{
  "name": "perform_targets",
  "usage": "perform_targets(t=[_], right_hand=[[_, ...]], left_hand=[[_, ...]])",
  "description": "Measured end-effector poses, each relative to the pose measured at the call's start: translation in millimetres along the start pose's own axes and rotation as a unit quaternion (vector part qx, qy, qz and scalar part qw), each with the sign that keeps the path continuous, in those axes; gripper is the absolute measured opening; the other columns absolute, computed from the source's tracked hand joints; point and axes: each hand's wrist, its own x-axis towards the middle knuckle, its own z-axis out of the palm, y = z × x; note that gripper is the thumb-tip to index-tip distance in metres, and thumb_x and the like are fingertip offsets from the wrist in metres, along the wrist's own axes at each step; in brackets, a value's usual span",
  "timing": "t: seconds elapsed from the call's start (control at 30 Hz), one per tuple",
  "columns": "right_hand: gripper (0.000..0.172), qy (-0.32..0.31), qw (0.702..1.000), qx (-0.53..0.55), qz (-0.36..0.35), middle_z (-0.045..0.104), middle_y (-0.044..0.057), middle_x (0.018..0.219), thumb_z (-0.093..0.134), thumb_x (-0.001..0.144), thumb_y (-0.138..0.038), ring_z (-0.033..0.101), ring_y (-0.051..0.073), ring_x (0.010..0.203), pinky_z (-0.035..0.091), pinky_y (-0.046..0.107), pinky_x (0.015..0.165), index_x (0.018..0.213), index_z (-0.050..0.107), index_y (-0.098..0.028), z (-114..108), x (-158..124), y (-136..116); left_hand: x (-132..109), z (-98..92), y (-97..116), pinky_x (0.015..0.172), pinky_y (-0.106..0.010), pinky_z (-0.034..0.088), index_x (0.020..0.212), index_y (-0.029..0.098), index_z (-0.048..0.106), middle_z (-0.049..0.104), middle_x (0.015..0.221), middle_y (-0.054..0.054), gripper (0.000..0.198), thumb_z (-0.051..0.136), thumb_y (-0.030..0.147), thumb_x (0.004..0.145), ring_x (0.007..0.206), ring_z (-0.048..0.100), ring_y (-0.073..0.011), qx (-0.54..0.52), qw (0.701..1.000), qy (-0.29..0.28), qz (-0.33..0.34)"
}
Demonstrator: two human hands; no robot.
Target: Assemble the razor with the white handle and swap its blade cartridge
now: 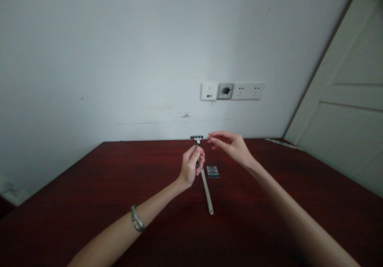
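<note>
My left hand [190, 164] is wrapped round the handle of a razor [197, 138], holding it upright with its head at the top. Just right of the razor head is my right hand [231, 144], its thumb and fingers apart and nothing visible between them. Below the hands, a small clear plastic case [212, 172] lies on the dark red table [143, 171]. A long pale handle [207, 193] with a hole at its near end also lies there; its far end is hidden behind my left hand.
Behind the table rises a white wall with a row of sockets [247, 91] and a black plug [226, 91]. A pale panelled door [350, 95] stands at the right. A thin patterned strip [283, 143] lies by the table's far right edge.
</note>
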Motion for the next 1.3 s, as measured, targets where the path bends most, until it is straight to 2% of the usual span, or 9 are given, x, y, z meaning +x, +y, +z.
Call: perform_targets(t=[0.1,0.27,0.37,0.47,0.6,0.83,0.97,1.07,1.3], right_hand=[[0.030,0.012,0.999,-0.032,0.002,0.070,0.008,0.090,0.066,0.074,-0.039,0.065,0.018,0.078,0.058,0.031,0.062,0.092,0.070,-0.014,-5,1,-1],[0.031,-0.004,0.996,-0.090,-0.021,0.069,0.008,0.088,0.061,0.079,-0.040,0.064,0.018,0.075,0.058,0.031,0.059,0.095,0.069,-0.015,-11,0,-4],[0.032,-0.002,0.994,-0.110,-0.019,0.069,0.008,0.085,0.059,0.080,-0.040,0.065,0.017,0.072,0.057,0.030,0.058,0.097,0.068,-0.015,-15,0,-5],[0.033,-0.010,0.993,-0.120,-0.001,0.069,0.008,0.082,0.058,0.081,-0.039,0.065,0.018,0.072,0.057,0.029,0.057,0.099,0.067,-0.014,-18,0,-3],[0.031,-0.046,0.991,-0.122,0.034,0.069,0.008,0.082,0.059,0.080,-0.039,0.065,0.019,0.073,0.056,0.027,0.051,0.096,0.068,-0.014,-17,-2,0],[0.031,-0.144,0.970,-0.191,0.053,0.066,0.005,0.066,0.053,0.083,-0.039,0.060,0.014,0.056,0.045,0.021,0.044,0.086,0.070,-0.014,-2,-11,6],[0.033,-0.173,0.956,-0.236,0.022,0.065,0.003,0.061,0.051,0.085,-0.040,0.056,0.012,0.052,0.040,0.022,0.047,0.079,0.071,-0.014,13,-15,10],[0.037,-0.174,0.948,-0.264,0.019,0.064,0.003,0.060,0.048,0.086,-0.043,0.053,0.011,0.051,0.036,0.022,0.049,0.077,0.070,-0.015,23,-17,11],[0.040,-0.123,0.922,-0.366,0.020,0.063,0.003,0.061,0.048,0.084,-0.050,0.053,0.014,0.053,0.032,0.024,0.052,0.065,0.064,-0.018,41,-24,15]], left_hand=[[6,-4.4,1,0.031,-0.014,0.023,0.082,0.017,0.047,0.041,0.055,0.007,0.033,0.047,0.050,0.085,0.035,0.032,-0.0030,0.009,1.000,0.004,-0.004],[17,-13.6,0,0.033,-0.015,0.027,0.090,0.017,0.050,0.041,0.059,0.006,0.032,0.046,0.049,0.084,0.038,0.035,-0.0041,0.016,1.000,0.015,-0.006],[21,-18.7,3,0.037,-0.016,0.034,0.092,0.016,0.052,0.044,0.060,0.005,0.030,0.050,0.044,0.081,0.042,0.041,-0.0060,0.013,0.999,0.021,-0.021],[24,-21.2,10,0.048,-0.021,0.044,0.090,0.014,0.055,0.052,0.062,0.003,0.027,0.054,0.039,0.079,0.049,0.050,-0.0088,0.031,0.999,0.031,-0.024],[26,-22.4,21,0.057,-0.024,0.046,0.087,0.012,0.058,0.065,0.069,-0.005,0.028,0.060,0.038,0.076,0.059,0.062,-0.0148,0.077,0.996,0.045,-0.023],[34,-31.5,21,0.070,-0.031,0.049,0.077,0.013,0.058,0.071,0.070,-0.009,0.026,0.072,0.033,0.068,0.069,0.068,-0.0218,0.118,0.990,0.083,-0.005],[36,-36.1,18,0.066,-0.029,0.049,0.074,0.013,0.059,0.071,0.067,-0.009,0.026,0.075,0.031,0.065,0.069,0.069,-0.0229,0.149,0.984,0.097,-0.005],[36,-37.3,17,0.064,-0.028,0.048,0.073,0.013,0.059,0.071,0.067,-0.009,0.028,0.076,0.032,0.063,0.069,0.069,-0.0221,0.163,0.982,0.095,-0.009],[36,-37.5,15,0.059,-0.028,0.050,0.070,0.013,0.059,0.070,0.063,-0.008,0.027,0.076,0.032,0.063,0.063,0.068,-0.0211,0.187,0.979,0.082,-0.015]])
